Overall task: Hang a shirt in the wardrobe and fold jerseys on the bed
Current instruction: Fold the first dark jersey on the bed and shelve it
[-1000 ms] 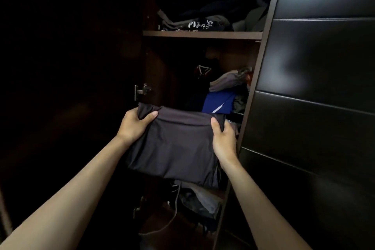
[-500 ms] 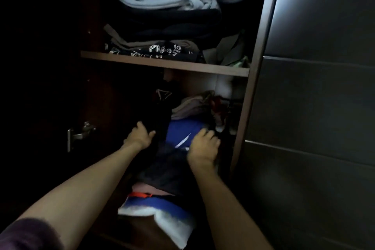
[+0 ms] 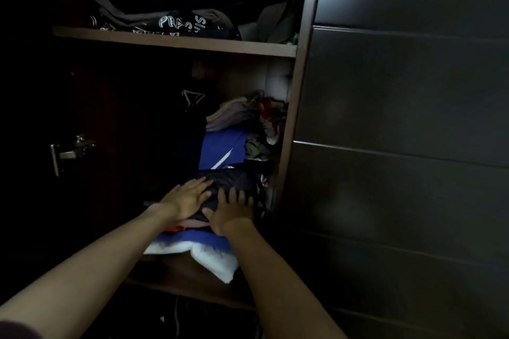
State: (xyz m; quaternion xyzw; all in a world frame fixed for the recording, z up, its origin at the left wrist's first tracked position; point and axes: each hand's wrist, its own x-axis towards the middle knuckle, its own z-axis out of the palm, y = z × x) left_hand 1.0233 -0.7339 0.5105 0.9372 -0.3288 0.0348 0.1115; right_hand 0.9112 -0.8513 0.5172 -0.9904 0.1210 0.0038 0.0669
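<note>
The folded dark grey jersey (image 3: pixel 234 180) lies on top of a stack of clothes on the middle shelf of the open wardrobe (image 3: pixel 292 146). My left hand (image 3: pixel 187 195) lies flat on the jersey's left side with fingers straight. My right hand (image 3: pixel 230 208) presses flat on its front right part, fingers spread. Beneath the jersey, the stack shows red, blue and white folded garments (image 3: pixel 203 248). Behind it sits a blue jersey (image 3: pixel 223 148) with a white stripe.
The upper shelf (image 3: pixel 176 42) carries dark folded clothes, one with white lettering (image 3: pixel 181 23). Crumpled grey and red clothes (image 3: pixel 248 113) fill the back right corner. A metal hinge (image 3: pixel 70 150) shows at left. The closed dark wardrobe door (image 3: pixel 399 118) stands to the right.
I carried the folded grey jersey into the wardrobe and set it on the shelf stack. Both hands went from gripping its edges to lying flat on top of it.
</note>
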